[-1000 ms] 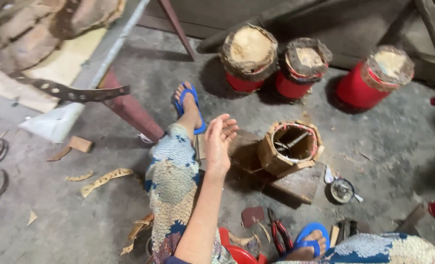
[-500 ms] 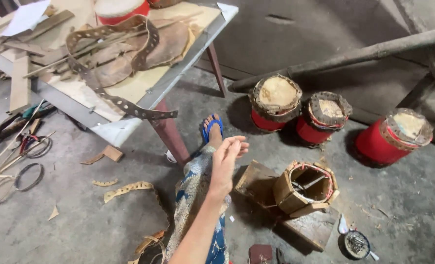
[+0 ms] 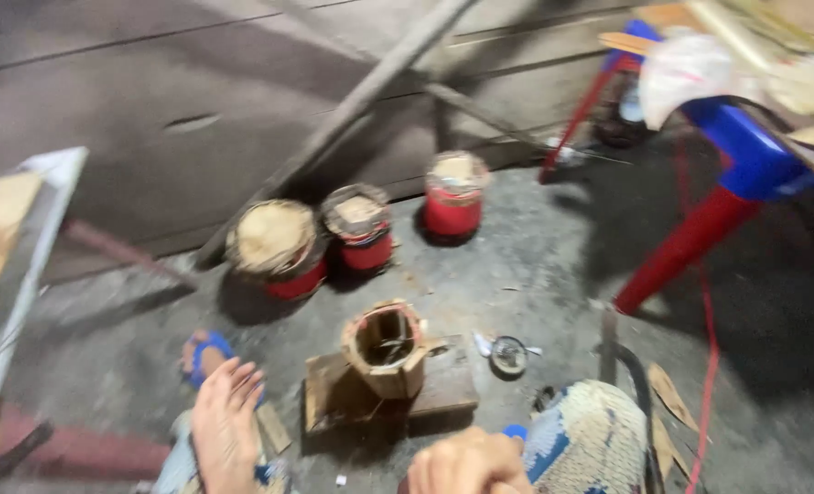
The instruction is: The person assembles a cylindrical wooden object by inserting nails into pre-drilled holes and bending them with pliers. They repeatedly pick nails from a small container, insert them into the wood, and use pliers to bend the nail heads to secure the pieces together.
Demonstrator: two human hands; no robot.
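Left hand: the left hand [image 3: 226, 428] sat low in the bottom left of the frame, fingers spread and loose, not gripping anything. It looked like it was resting on the person's knee, right over the blue sandal [image 3: 207, 355].

Right hand: the right hand [image 3: 466, 462] was at the bottom edge, centre, knuckles up and curled into a loose fist. Honestly couldn't tell if anything was inside it, too blurry and cut off.

Open drum shell: the small wooden drum shell [image 3: 386, 348] stood upright with its open mouth facing up, lower centre of the frame, between the two hands and a bit above them. Neither hand touched it.

What it sat on: a flat wooden block [image 3: 448, 384] on the concrete floor [image 3: 553, 265].

Beside it: a little round tin [image 3: 509, 354] just to the right of the block.

Behind it: three red drums in a row near the middle of the frame, the big one [image 3: 274, 247] on the left, a smaller one [image 3: 361, 224] touching or nearly touching it, and the third [image 3: 454, 194] a bit apart to the right.

Upper right: a red and blue table leg [image 3: 700, 229] slanting down.

Left edge: a pale table edge [image 3: 32, 256].

Bottom right: patterned fabric over the knee [image 3: 590, 439].
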